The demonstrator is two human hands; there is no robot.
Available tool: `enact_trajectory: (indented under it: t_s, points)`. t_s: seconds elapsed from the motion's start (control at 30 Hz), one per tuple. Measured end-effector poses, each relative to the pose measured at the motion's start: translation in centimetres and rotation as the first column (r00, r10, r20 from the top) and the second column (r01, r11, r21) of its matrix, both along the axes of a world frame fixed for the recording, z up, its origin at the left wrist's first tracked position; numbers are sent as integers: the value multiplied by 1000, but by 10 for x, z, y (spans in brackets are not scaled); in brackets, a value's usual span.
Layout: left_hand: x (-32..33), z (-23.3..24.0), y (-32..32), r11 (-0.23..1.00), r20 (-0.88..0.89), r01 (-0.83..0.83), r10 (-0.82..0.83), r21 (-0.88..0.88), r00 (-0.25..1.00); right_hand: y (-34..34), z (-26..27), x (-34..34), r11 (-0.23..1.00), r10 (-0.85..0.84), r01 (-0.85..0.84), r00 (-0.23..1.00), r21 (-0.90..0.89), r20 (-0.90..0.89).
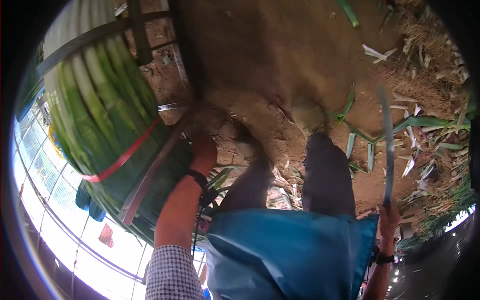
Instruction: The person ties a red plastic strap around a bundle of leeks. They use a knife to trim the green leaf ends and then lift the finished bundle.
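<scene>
A large bundle of green onions or leeks [108, 112], tied with a red band [123, 161], stands at the left within a metal frame [150, 176]. My left hand [204, 146] is beside the bundle at the frame's dark edge; its fingers are in shadow and blurred, so its hold cannot be told. At the right my right hand [388, 221] is closed around the lower end of a long, slightly curved metal blade [388, 150], which points away from me over the ground. A blue apron [285, 251] covers my lap.
Cut leaves [371, 153] and pale peelings lie on the brown soil [240, 56]. A heap of roots and trimmings [431, 71] lies along the right side. My two feet stand on the soil ahead of the apron. Wire mesh [60, 191] borders the far left.
</scene>
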State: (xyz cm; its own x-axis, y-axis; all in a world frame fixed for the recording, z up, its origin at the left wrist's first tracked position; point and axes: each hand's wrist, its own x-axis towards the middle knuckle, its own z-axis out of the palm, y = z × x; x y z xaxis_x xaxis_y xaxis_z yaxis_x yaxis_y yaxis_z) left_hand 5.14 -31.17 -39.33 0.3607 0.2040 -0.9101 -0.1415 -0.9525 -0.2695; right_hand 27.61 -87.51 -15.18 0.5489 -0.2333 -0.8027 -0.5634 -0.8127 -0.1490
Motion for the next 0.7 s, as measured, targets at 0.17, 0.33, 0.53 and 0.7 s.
enact_trajectory:
  t_s: [0.17, 0.33, 0.53, 0.7]
  points:
    - [-45, -38, 133, 991, 254, 132, -130, 8, 959, 6, -47, -31, 959, -238, 215, 965, 183, 112]
    - [-3, -24, 74, 985, -161, -174, 175, 16, 971, -8, -34, -35, 970, -239, 233, 965, -70, -106]
    - [22, 38, 60, 989, -627, -93, 146, 116, 766, -5, -21, -44, 996, -62, 65, 997, 67, -46]
    - [-1, 85, 3, 993, -644, 112, -72, 21, 762, -10, 12, -36, 998, -49, 49, 999, 48, -4]
